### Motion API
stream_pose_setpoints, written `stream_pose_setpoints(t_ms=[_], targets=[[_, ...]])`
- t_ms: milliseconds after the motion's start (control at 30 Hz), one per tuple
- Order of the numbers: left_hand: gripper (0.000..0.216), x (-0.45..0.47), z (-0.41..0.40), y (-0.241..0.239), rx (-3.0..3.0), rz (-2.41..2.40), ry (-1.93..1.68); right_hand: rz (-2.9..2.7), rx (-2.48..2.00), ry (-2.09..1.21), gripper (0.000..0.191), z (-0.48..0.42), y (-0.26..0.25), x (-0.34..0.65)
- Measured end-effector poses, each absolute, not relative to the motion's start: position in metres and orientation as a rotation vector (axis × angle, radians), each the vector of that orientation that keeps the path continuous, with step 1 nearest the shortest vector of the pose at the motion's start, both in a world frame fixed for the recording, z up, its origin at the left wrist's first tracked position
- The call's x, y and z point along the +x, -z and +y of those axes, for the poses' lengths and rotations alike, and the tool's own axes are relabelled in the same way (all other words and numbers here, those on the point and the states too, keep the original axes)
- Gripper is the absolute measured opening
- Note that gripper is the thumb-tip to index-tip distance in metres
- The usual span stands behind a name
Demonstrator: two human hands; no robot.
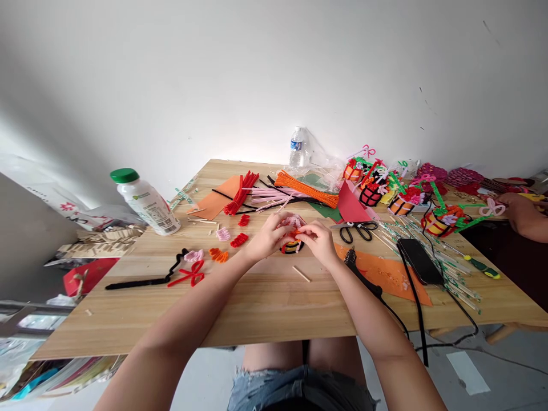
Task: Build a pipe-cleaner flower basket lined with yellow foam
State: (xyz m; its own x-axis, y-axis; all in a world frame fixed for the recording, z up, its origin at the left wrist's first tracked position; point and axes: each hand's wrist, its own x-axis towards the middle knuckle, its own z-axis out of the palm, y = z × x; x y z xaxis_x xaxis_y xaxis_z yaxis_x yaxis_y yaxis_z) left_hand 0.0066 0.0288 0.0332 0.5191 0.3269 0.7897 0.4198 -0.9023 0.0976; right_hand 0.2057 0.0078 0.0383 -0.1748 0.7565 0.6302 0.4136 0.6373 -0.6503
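At the middle of the table, my left hand (270, 236) and my right hand (320, 242) meet over a small pipe-cleaner basket (291, 247) with black and yellow-orange bands and pink on its upper part. The fingers of my left hand are closed at the basket's near upper side. My right thumb and fingers pinch a bit of orange pipe cleaner (295, 234) at the rim. Fingers partly hide the basket. To the left lie curled pipe-cleaner pieces: orange (218, 255), red (239, 240) and pink (223, 233). A short wooden stick (302, 274) lies in front.
Pipe-cleaner bundles (306, 188) lie behind my hands. Black scissors (355, 230), a glue gun (362, 274), a phone (419, 260) with cables and finished baskets (440, 221) are on the right. A green-capped bottle (145, 202) stands left. Another person's hand (524, 214) is at far right.
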Motion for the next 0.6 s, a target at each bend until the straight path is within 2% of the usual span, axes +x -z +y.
stream_pose_setpoints(t_ms=[600], targets=[[0.027, 0.0062, 0.0300, -0.0318, -2.667, -0.663, 1.341, -1.807, -0.973, -0.378, 0.012, 0.0084, -0.0377, 0.2052]])
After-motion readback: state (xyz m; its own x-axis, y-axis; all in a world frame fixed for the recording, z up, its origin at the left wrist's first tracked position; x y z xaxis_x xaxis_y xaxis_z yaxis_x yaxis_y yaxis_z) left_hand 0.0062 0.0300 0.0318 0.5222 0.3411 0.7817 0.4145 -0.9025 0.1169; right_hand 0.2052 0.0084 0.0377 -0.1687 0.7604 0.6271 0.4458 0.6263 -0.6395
